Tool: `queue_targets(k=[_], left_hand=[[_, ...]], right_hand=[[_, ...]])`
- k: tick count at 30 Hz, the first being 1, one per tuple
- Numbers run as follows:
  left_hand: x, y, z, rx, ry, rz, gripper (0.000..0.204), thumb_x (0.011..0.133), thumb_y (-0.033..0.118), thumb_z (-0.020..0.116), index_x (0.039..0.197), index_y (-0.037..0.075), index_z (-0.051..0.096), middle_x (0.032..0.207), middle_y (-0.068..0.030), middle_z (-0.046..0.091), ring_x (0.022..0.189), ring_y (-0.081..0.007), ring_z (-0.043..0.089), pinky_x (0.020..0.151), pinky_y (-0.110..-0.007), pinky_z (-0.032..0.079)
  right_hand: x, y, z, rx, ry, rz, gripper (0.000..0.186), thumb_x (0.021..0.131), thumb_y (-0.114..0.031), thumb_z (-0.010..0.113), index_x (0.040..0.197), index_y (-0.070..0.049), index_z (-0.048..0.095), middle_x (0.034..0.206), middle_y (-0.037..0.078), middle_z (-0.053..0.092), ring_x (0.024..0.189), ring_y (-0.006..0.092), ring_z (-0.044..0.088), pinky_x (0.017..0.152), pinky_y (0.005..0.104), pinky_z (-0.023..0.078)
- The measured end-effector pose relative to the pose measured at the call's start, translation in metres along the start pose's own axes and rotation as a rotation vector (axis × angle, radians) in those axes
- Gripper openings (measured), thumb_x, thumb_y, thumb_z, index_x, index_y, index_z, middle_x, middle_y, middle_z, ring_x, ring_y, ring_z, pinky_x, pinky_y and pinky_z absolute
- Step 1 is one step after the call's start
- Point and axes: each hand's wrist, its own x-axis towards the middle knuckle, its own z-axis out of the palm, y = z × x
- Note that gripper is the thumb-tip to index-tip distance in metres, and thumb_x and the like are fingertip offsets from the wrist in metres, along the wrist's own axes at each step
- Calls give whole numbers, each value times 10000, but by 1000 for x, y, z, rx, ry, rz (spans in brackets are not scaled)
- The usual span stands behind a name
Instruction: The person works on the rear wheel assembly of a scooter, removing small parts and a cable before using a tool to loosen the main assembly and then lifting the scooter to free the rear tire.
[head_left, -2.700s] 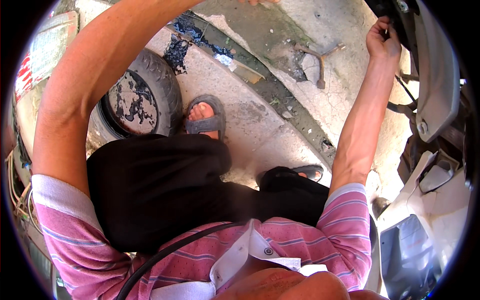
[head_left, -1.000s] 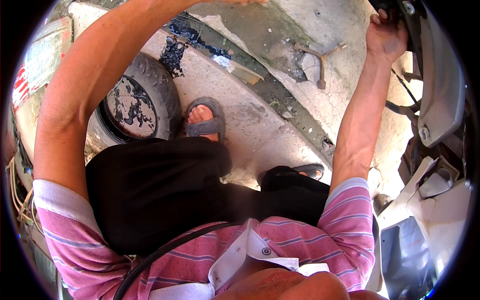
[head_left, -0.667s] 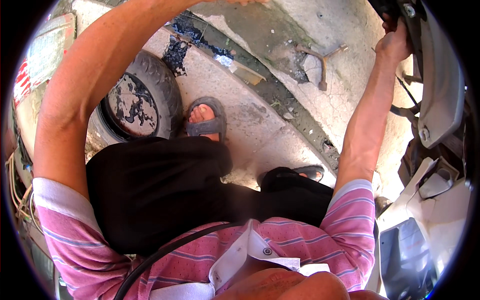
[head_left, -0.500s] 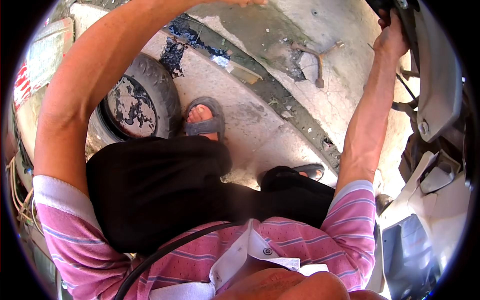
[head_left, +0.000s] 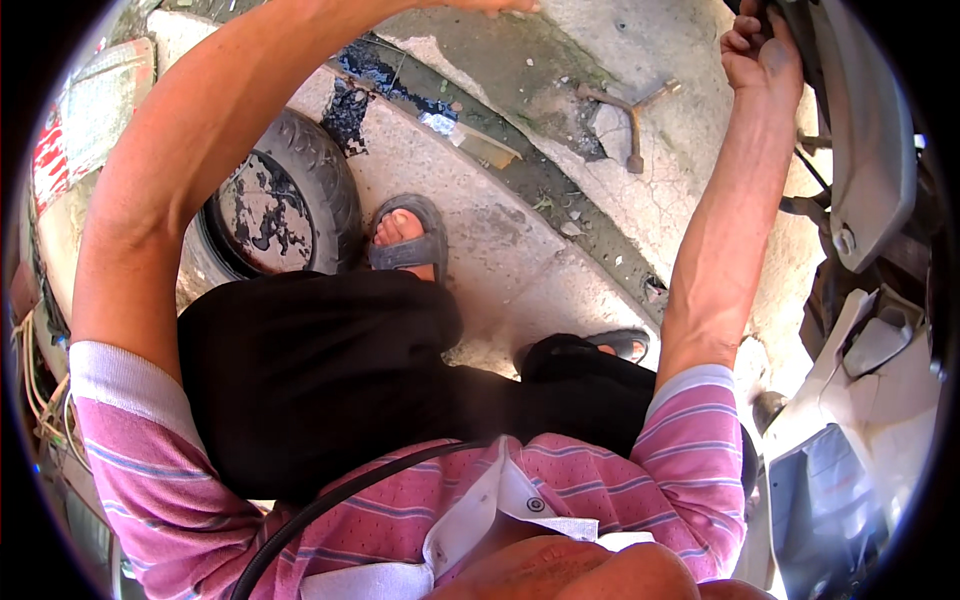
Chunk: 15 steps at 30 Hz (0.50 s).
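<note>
My right hand (head_left: 762, 55) is raised at the upper right against a dark vehicle part (head_left: 805, 50), its fingers curled; whatever they hold is hidden. Just below and to its right hang a grey metal panel with a bolt (head_left: 870, 170) and some thin rods. My left arm arches over the upper left, and my left hand (head_left: 500, 6) is cut off by the top edge, only a bit of its fingers showing, so its grip is unclear. A rusty branched wrench (head_left: 634, 135) lies on the cracked concrete between my arms.
A tyre on a rim (head_left: 330, 200) lies beside my sandalled foot. A dirty gutter strip (head_left: 480, 145) crosses the concrete. At far left are a worn red-and-white panel (head_left: 95, 120) and tangled cables (head_left: 40, 390). Loose white and grey bodywork (head_left: 830, 430) fills the lower right.
My right hand has shifted a little left and upward and turned, showing more of its curled fingers than half a second ago. My left arm is nearly unchanged.
</note>
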Motion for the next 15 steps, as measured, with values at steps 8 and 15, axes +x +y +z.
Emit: queue_targets(k=[8, 15], left_hand=[[-15, 15, -5, -42, 4, -35, 355, 897, 371, 659, 1032, 58, 760, 909, -139, 759, 870, -252, 724, 788, -396, 570], [-8, 1, -1, 5, 13, -70, 371, 905, 373, 653, 1077, 60, 755, 932, -144, 763, 894, -260, 731, 814, -396, 573]], right_hand=[[10, 5, 2, 123, -4, 69, 135, 1072, -229, 531, 956, -176, 577, 723, -52, 581, 519, 31, 486, 391, 209, 260], [6, 16, 15, 81, 81, -79, 142, 1054, -228, 553, 935, -155, 576, 713, -40, 570, 510, 46, 478, 378, 215, 266]])
